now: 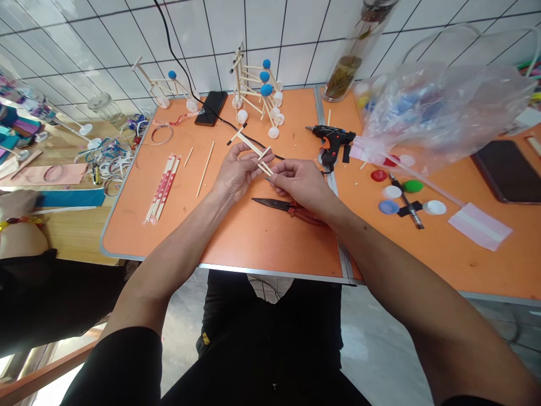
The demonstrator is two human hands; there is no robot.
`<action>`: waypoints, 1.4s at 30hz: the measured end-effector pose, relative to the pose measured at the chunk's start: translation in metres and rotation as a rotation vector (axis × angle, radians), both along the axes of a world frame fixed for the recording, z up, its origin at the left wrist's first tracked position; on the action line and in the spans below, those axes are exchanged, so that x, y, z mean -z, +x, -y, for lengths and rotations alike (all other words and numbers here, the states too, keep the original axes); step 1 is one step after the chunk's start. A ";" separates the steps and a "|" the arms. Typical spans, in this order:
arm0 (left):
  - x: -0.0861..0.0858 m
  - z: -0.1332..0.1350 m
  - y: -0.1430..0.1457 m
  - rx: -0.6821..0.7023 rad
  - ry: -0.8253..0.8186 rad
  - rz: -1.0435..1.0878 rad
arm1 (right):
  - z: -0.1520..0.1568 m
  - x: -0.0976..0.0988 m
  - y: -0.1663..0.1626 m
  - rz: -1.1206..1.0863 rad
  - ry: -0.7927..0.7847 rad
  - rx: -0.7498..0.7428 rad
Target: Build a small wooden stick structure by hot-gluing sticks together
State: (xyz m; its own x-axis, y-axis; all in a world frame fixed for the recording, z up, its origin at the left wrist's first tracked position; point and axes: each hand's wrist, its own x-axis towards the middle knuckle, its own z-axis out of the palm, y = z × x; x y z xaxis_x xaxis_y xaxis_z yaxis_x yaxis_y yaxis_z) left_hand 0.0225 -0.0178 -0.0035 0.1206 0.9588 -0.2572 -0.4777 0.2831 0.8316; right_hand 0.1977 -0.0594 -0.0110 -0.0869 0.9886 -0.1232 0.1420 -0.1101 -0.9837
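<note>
Between my two hands is a small frame of pale wooden sticks (252, 145), with a dark crosspiece at its far end. My left hand (236, 169) has its fingers closed around the frame's near side. The thumb and fingertips of my right hand (302, 183) pinch its near end. Just under my right hand lie red-handled pliers (273, 204), partly hidden by it, jaws pointing left. To the right, a black glue gun (332, 144) rests on the orange table (236, 242). Loose sticks (205, 168) and red-wrapped chopsticks (163, 189) lie left of my hands.
Stick models with blue and white caps (257, 90) stand by the tiled wall, beside a phone (211, 108) and black cord. A tall jar (344, 73), plastic bag (443, 113), bottle caps (389, 207) and second phone (509, 169) occupy the right. Another person's arm (19, 225) is at far left.
</note>
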 end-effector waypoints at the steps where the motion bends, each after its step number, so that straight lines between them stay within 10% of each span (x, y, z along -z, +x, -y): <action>1: 0.000 0.000 0.000 -0.005 -0.002 0.000 | 0.000 0.000 0.000 0.005 0.001 0.002; 22: -0.003 -0.005 -0.003 -0.047 -0.027 0.010 | 0.001 -0.006 0.000 0.053 0.020 0.003; 33: -0.011 -0.023 -0.028 -0.145 0.006 -0.044 | -0.022 -0.001 0.026 0.526 0.266 0.150; 42: -0.011 -0.036 -0.047 -0.150 0.008 -0.072 | -0.028 -0.004 0.012 0.804 0.228 -0.030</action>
State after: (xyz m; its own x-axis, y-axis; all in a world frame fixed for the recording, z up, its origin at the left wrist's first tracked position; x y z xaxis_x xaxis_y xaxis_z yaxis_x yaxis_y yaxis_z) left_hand -0.0249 0.0179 0.0070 -0.0421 0.9666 -0.2527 -0.4533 0.2069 0.8670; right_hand 0.2096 -0.0317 -0.0069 -0.0849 0.9955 0.0433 0.8096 0.0942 -0.5793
